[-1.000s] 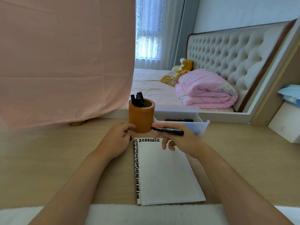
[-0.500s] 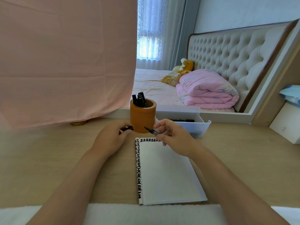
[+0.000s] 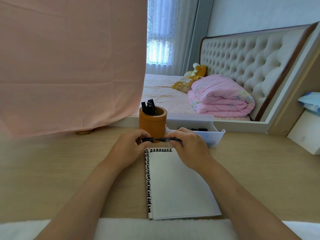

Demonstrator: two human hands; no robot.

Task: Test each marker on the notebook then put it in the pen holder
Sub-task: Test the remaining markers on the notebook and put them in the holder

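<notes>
- Light wooden desk (image 3: pixel 52 170) fills the lower half of the view, with a strip of white fluffy cloth (image 3: pixel 155 229) along its nearest edge.
- Both bare forearms reach forward over the desk from that edge.
- An open notebook (image 3: pixel 178 184) lies flat between them, its white page bearing rows of black marks down the left side and across the top.
- Just past the notebook's top edge, the left hand (image 3: pixel 128 149) pinches a black cap (image 3: pixel 148 140) between thumb and curled fingers.
- The right hand (image 3: pixel 188 146) grips a black marker (image 3: pixel 170 140) with its fingers curled round the barrel, holding it level and pointing left.
- The cap's mouth meets the marker's tip; whether the tip is inside cannot be told.
- Directly behind the hands stands a brown round pen holder (image 3: pixel 152 123), upright, with several black markers (image 3: pixel 149 106) sticking out of it.
- Just right of it sits a white ribbed tray (image 3: pixel 216 135) with one more black pen (image 3: pixel 197 129) lying inside.
- A pink sheet (image 3: pixel 69 66) hangs at the far left, with a gold disc (image 3: pixel 84 132) at its foot.
- Farthest off are a bed with a folded pink quilt (image 3: pixel 220 97), a yellow plush toy (image 3: pixel 197 70), a tufted headboard (image 3: pixel 251 54) and a curtained window (image 3: pixel 159 40).
</notes>
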